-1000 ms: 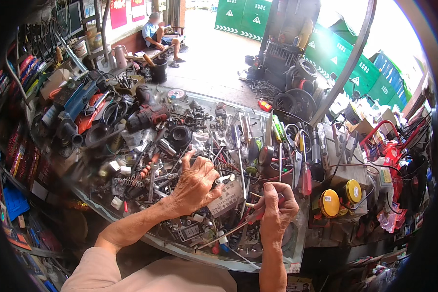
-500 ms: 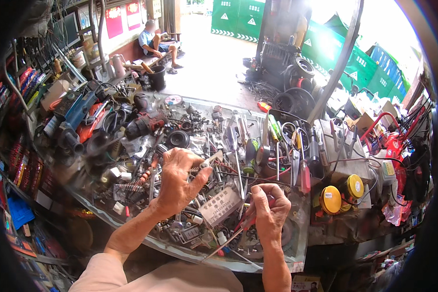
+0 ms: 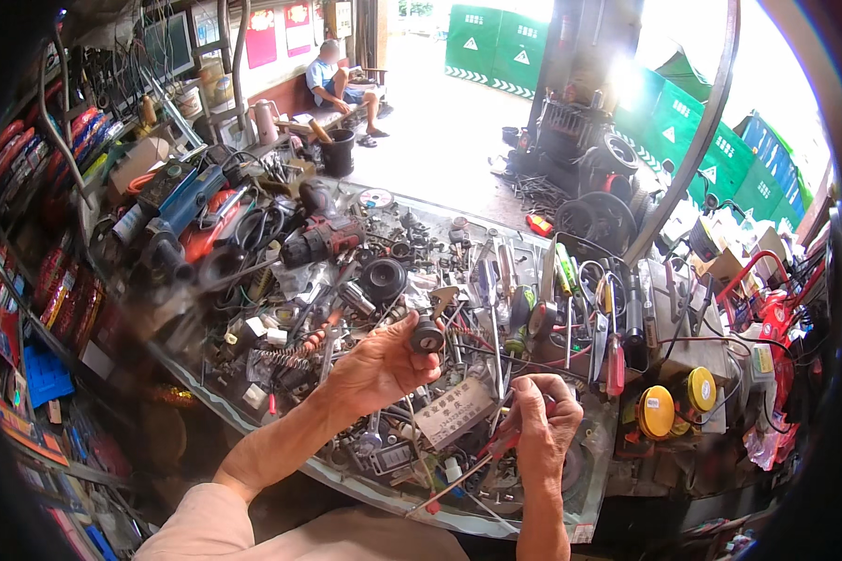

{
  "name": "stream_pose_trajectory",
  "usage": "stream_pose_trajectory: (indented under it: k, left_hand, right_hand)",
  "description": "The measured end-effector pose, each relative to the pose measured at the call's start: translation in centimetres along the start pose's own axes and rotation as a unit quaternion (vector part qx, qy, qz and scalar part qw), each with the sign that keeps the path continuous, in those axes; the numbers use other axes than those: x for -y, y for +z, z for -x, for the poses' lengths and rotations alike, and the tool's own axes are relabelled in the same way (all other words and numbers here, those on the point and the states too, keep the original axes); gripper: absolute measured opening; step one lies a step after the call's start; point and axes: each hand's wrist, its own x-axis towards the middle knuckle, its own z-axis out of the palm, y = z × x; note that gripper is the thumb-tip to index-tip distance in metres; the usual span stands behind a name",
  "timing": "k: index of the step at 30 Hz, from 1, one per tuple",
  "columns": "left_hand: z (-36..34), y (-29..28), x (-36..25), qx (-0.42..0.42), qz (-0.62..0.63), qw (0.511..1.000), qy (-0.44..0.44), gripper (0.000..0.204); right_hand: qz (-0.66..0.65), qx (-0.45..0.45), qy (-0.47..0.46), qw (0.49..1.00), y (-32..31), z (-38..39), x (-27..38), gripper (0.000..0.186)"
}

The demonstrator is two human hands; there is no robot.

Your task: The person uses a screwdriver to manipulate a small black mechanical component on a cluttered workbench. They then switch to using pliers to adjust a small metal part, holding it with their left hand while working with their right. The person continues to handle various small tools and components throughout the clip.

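Loose hardware (image 3: 285, 360) is crowding the glass table (image 3: 370, 493), while green panels (image 3: 491, 47) are standing at the far side and a seated person (image 3: 332, 89) is resting at far left. I am viewing both hands over the near half. The left hand (image 3: 388, 366) is pinching a small black round part (image 3: 428, 337) above the middle of the table; a metal tab (image 3: 444, 297) is showing at its far side, and I cannot tell whether the two are joined. The right hand (image 3: 544, 416) is gripping a red-handled screwdriver (image 3: 507, 441), its shaft slanting toward the near left. Between the hands, a pale plate (image 3: 454, 411) is lying on the hardware. I am also noting a power drill (image 3: 323, 243) lying farther left and yellow tins (image 3: 657, 413) sitting at right.
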Motion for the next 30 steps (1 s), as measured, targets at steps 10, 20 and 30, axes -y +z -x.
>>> stream_pose_trajectory:
  k: [10, 20, 30]
  left_hand:
    - [0.4, 0.2, 0.1, -0.015, 0.012, 1.000, -0.016, 0.038]
    - [0.4, 0.0, 0.0, 0.035, 0.031, 0.999, -0.009, 0.028]
    - [0.7, 0.5, -0.4, 0.002, 0.010, 0.999, 0.032, 0.020]
  right_hand:
    - [-0.040, -0.026, 0.020, 0.999, -0.5, -0.3, 0.2, 0.016]
    - [-0.153, -0.088, 0.009, 0.984, -1.9, -1.4, -0.2, 0.026]
    - [-0.189, -0.128, -0.010, 0.973, -2.4, -1.9, -0.1, 0.035]
